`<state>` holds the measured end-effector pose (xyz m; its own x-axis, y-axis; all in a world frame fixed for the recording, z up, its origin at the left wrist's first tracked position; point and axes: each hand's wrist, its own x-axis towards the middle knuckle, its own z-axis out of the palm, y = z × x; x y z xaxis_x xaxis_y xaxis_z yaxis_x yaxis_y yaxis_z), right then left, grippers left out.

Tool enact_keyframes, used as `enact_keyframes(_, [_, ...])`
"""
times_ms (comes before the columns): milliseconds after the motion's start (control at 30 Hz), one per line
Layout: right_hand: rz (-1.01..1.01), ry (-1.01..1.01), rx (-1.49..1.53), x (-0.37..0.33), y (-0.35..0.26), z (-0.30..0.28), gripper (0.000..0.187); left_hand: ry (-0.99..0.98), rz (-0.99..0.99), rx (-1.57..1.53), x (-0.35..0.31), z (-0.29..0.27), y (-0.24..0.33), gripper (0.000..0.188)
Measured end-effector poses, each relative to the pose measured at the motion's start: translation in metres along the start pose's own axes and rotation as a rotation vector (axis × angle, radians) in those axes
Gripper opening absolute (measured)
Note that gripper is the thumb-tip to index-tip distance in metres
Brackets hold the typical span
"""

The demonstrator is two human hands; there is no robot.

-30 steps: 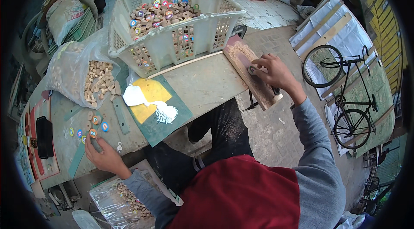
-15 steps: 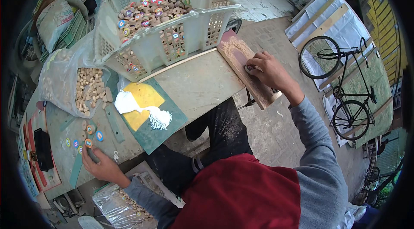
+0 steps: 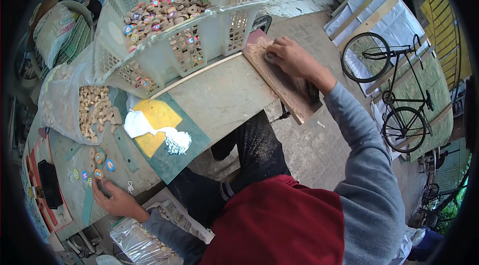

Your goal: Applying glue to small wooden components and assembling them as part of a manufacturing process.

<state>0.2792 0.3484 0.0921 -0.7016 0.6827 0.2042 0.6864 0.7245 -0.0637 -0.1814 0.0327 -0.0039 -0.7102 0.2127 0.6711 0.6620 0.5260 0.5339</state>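
Head view — right hand (image 3: 295,59) pinches a disc (image 3: 270,56) at its fingertips (image 3: 274,49) — left hand's (image 3: 119,201) hold unclear.

The right hand (image 3: 295,59) held a disc (image 3: 270,56) over a dusty board (image 3: 298,107) at the right end of the surface (image 3: 214,83). The left hand (image 3: 117,201) held a dark piece (image 3: 103,188) near coloured discs (image 3: 110,165). A pale crate (image 3: 197,29) of wooden pieces (image 3: 164,14) stood behind, a bag (image 3: 57,100) of blocks (image 3: 93,103) to its left. A white bundle (image 3: 137,124) lay across yellow (image 3: 155,110) and green sheets (image 3: 172,169).
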Motion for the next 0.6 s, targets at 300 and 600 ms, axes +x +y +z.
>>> enact_keyframes(300, [0.109,-0.068,-0.007,-0.06,-0.026,-0.019,0.022,0.033,-0.015,0.007,0.002,0.001,0.014,0.03])
enact_keyframes(600, [0.037,-0.061,-0.009,-0.029,-0.019,-0.009,0.018,0.055,0.021,-0.016,-0.001,-0.005,0.006,0.031])
